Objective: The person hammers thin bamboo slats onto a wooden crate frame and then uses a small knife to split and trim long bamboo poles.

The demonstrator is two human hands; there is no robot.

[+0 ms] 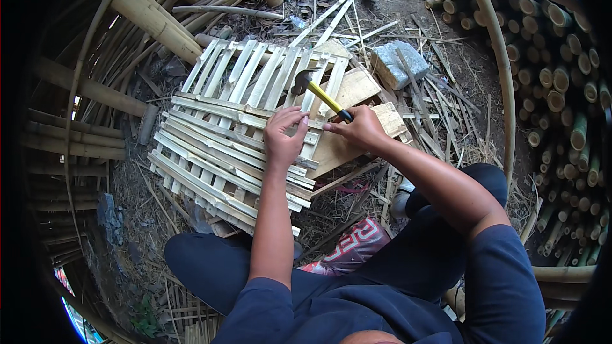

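My right hand (362, 129) holds a claw hammer by the black end of its yellow handle (324, 97). The hammer's dark head (303, 81) points away to the upper left, over the slats. That hand's thumb reaches toward the end of a crosswise bamboo slat. Close beside it, my left hand (285, 132) has its fingers bent and thumb near the fingertips, over the same slat; anything small pinched there is too small to make out. Below both hands lies a bamboo slat panel (229, 83), with long strips crossing over several narrow ones.
Wooden boards (354, 89) lie under the panel's right side, near a grey stone block (400, 64). Cut bamboo poles (554, 76) are stacked at the right. Bamboo posts (143, 9) stand at upper left. A printed dark red bag (357, 245) lies between my legs.
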